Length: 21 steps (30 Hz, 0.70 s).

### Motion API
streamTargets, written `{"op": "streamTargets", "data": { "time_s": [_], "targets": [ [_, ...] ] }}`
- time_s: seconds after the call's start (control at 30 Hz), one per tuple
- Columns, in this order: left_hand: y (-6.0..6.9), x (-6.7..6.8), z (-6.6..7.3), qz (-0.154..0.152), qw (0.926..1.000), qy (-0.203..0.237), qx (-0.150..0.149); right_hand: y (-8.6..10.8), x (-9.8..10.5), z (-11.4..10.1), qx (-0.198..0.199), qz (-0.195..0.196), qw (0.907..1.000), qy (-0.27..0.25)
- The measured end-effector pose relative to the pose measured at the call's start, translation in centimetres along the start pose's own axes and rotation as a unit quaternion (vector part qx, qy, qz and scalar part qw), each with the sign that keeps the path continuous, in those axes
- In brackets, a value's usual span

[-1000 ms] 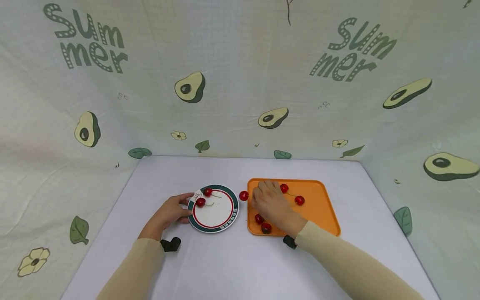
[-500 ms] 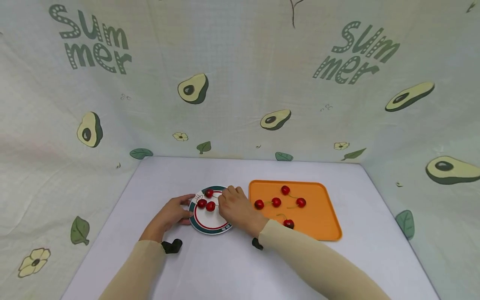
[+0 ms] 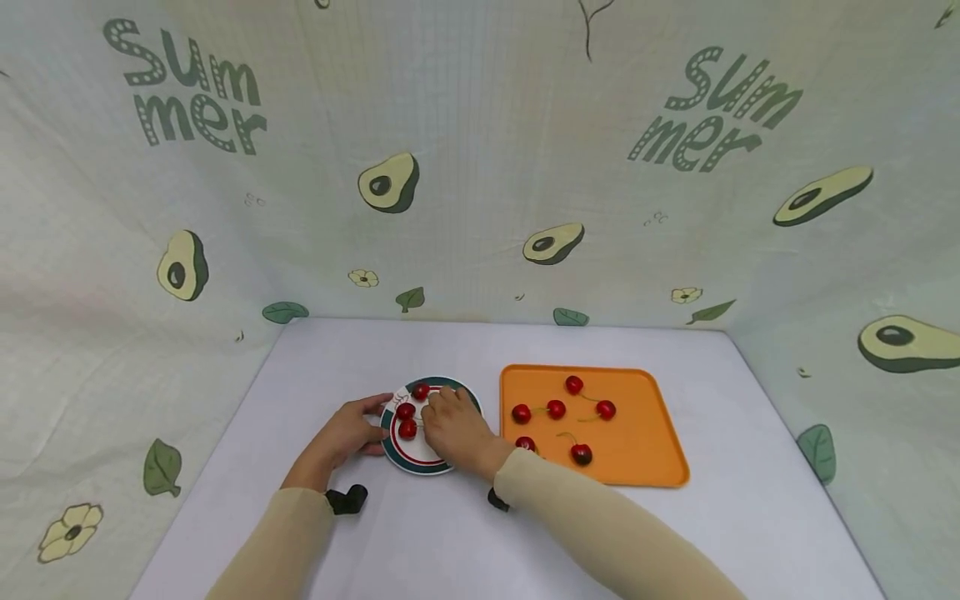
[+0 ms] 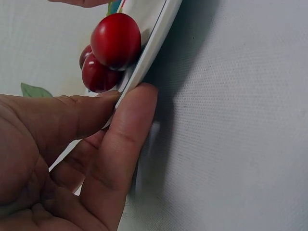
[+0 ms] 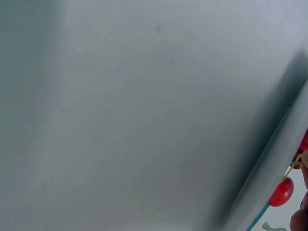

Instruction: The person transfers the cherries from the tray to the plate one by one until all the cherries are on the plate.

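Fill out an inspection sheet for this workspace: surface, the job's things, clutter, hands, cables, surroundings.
Surface: pale tabletop; no spill seen.
Plate: white, green-rimmed plate, three cherries visible on it.
Tray: orange tray to the plate's right, six cherries visible in it; the right arm may hide more.
Clutter: nothing seen.
Left hand: the left hand pinches the plate's rim.
Right hand: the right hand is over the plate, fingers by a cherry stem; cannot tell whether it grips it.
Cables: nothing seen.
Surroundings: light fabric backdrop, printed with avocados, leaves, flowers and "summer".
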<state>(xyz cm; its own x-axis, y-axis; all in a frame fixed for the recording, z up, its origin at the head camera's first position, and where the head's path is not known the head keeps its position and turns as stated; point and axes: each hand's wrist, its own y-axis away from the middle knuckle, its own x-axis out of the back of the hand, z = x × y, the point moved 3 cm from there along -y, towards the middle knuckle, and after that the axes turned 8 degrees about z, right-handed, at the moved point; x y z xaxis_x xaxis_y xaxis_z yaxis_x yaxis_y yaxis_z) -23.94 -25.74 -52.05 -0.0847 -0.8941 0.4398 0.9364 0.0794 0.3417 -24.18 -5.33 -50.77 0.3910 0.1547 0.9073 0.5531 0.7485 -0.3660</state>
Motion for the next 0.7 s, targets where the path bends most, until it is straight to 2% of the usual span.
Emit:
{"op": "streamTargets", "data": {
  "time_s": [0.17, 0.37, 0.7],
  "targets": [
    [0.19, -0.17, 0.04, 0.002, 1.0000, -0.002, 0.000, -0.08, -0.27, -0.32, 0.004, -0.029, 0.9996, 0.004],
    [0.10, -0.21, -0.12, -0.002, 1.0000, 0.005, 0.003, -0.30, -0.38, -0.75, 0.016, -0.047, 0.9987, 0.014],
    [-0.15, -0.22, -0.22, 0.001, 1.0000, 0.008, 0.000, -0.59, -0.39, -0.90, 0.020, -0.048, 0.9978, 0.041]
  ]
}}
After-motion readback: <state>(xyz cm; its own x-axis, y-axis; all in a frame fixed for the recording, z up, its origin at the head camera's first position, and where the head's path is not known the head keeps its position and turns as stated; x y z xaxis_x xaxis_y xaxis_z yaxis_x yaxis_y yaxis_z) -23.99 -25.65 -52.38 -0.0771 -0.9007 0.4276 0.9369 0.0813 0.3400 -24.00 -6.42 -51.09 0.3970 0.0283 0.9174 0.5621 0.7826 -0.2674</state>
